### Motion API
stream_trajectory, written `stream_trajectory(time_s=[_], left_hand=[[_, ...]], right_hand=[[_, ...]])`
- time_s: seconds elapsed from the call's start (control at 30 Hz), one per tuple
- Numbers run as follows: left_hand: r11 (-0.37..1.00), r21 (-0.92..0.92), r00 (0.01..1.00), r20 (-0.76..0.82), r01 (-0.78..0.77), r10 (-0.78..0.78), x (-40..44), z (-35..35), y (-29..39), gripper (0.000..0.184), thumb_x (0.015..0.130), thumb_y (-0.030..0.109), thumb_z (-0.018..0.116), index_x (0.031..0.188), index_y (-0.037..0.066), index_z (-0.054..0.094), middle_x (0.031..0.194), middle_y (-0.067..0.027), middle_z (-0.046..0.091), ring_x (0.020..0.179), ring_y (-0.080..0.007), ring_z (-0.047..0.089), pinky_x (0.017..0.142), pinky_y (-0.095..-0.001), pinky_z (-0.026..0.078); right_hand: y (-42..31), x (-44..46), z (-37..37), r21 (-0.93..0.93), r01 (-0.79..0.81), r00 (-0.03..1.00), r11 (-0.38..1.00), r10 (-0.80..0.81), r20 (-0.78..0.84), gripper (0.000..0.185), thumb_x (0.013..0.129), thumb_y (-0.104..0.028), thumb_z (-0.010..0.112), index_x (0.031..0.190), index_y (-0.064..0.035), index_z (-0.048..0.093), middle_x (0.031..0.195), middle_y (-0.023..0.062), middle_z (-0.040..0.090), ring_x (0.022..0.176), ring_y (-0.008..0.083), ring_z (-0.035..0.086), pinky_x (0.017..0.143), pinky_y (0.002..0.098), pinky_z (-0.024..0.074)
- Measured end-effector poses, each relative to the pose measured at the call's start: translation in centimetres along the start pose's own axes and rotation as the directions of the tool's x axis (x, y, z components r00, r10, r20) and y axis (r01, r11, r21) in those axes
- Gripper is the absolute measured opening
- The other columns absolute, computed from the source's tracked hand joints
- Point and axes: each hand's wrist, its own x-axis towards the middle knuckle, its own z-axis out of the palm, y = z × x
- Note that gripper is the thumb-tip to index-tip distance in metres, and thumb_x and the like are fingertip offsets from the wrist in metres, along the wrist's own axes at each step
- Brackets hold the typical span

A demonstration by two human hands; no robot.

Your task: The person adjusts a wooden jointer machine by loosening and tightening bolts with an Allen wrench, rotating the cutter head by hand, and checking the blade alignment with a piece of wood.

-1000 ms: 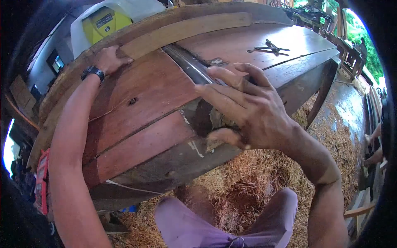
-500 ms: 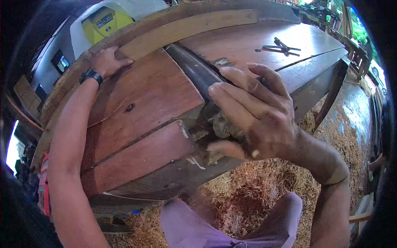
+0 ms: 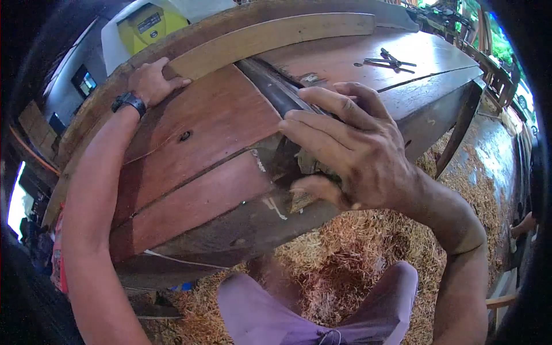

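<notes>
My left hand (image 3: 154, 84), with a dark watch at the wrist, rests at the left end of a pale curved wooden strip (image 3: 259, 43), fingers on its end and thumb stretched out. Reddish-brown boards (image 3: 213, 121) form the surface below it. My right hand (image 3: 356, 144) is spread over the near edge, fingers apart, at the near end of a dark, shiny long piece (image 3: 267, 83) lying in the gap between boards. Beneath the right palm is a rough lump whose outline is partly hidden. Nothing graspable shows clearly between those fingers.
A dark pair of crossed metal tools (image 3: 391, 62) lies on the boards at the back right. Behind the far edge is a yellow object (image 3: 150, 29) in white wrapping. Wood shavings (image 3: 322, 247) cover the floor around my knees. Part of another person shows at far right.
The view has shifted slightly. My left hand stays at the strip's end, and my right hand stays over the near edge with small finger movements.
</notes>
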Motion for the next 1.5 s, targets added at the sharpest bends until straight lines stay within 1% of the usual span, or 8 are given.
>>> stream_trajectory(time_s=[0.2,0.5,0.67,0.87,1.07,1.27,1.4,1.5], left_hand=[[0.997,-0.050,0.989,0.143,0.051,-0.043,-0.4,-2.1,1.1,0.083,0.071,0.075,0.069,0.122,0.009,0.065,0.105,-0.0227,0.072,0.100,-0.0396,0.068,0.087,-0.0498,0.053],[0.998,0.025,0.995,0.086,0.051,-0.052,-1.1,-2.9,1.6,0.085,0.070,0.075,0.071,0.120,0.007,0.066,0.106,-0.0257,0.070,0.102,-0.0397,0.068,0.089,-0.0494,0.053],[0.998,-0.058,0.997,0.076,-0.003,0.007,-3.2,-5.4,2.4,0.080,0.072,0.071,0.072,0.118,0.006,0.067,0.096,-0.0243,0.071,0.095,-0.0393,0.069,0.085,-0.0494,0.053],[0.990,-0.136,0.995,0.089,-0.031,0.043,-4.0,-6.6,2.9,0.076,0.072,0.068,0.074,0.116,0.006,0.067,0.090,-0.0213,0.072,0.089,-0.0390,0.070,0.081,-0.0496,0.054],[0.993,-0.108,0.998,0.044,-0.049,0.054,-4.0,-5.5,2.0,0.075,0.072,0.067,0.075,0.115,0.006,0.068,0.095,-0.0209,0.073,0.093,-0.0390,0.070,0.084,-0.0498,0.053],[0.990,-0.107,0.996,-0.003,-0.088,0.088,-4.1,-5.7,2.2,0.076,0.072,0.068,0.074,0.114,0.006,0.068,0.096,-0.0208,0.073,0.091,-0.0385,0.071,0.082,-0.0486,0.055],[0.993,-0.116,0.995,0.090,-0.033,0.043,-4.3,-7.2,3.1,0.073,0.073,0.066,0.074,0.114,0.006,0.068,0.095,-0.0206,0.073,0.091,-0.0384,0.071,0.082,-0.0481,0.055],[0.989,-0.129,0.998,-0.004,-0.070,0.070,-4.1,-5.7,2.1,0.072,0.074,0.065,0.075,0.114,0.006,0.068,0.097,-0.0208,0.073,0.092,-0.0382,0.070,0.083,-0.0476,0.054]], right_hand=[[0.2,0.3,-0.2,0.042,0.013,1.000,0.999,-0.014,0.024,0.070,0.077,-0.053,0.071,0.124,-0.0020,0.062,0.122,0.0124,0.065,0.125,0.0320,0.053,0.107,0.0520,0.0375],[-0.5,-0.2,0.8,0.001,-0.050,0.994,0.999,0.050,-0.100,0.070,0.070,-0.047,0.078,0.121,-0.0027,0.061,0.119,0.0108,0.061,0.122,0.0294,0.051,0.108,0.0516,0.0354],[-0.3,-1.3,1.4,-0.031,-0.003,0.971,1.000,-0.004,-0.240,0.065,0.073,-0.050,0.076,0.119,-0.0062,0.065,0.115,0.0083,0.065,0.116,0.0281,0.056,0.107,0.0507,0.0372],[0.0,-1.1,1.5,-0.053,0.043,0.970,0.998,-0.054,-0.236,0.065,0.072,-0.053,0.078,0.116,-0.0067,0.068,0.116,0.0087,0.067,0.114,0.0302,0.059,0.099,0.0496,0.0430],[-0.2,-0.9,1.5,-0.045,0.073,0.965,0.996,-0.082,-0.247,0.058,0.074,-0.045,0.077,0.117,-0.0081,0.064,0.112,0.0063,0.066,0.110,0.0276,0.060,0.099,0.0477,0.0423],[0.2,-1.0,1.5,-0.020,0.122,0.965,0.992,-0.124,-0.229,0.066,0.066,-0.044,0.084,0.117,-0.0059,0.066,0.114,0.0084,0.068,0.115,0.0288,0.061,0.098,0.0480,0.0433],[-0.4,-0.7,1.4,-0.057,0.081,0.958,0.995,-0.094,-0.271,0.055,0.073,-0.038,0.079,0.114,-0.0056,0.063,0.107,0.0084,0.065,0.108,0.0300,0.060,0.096,0.0472,0.0424],[-0.6,-0.8,1.8,-0.074,0.036,0.949,0.997,-0.057,-0.309,0.055,0.071,-0.037,0.080,0.113,-0.0050,0.063,0.108,0.0089,0.065,0.107,0.0302,0.060,0.097,0.0472,0.0415]])
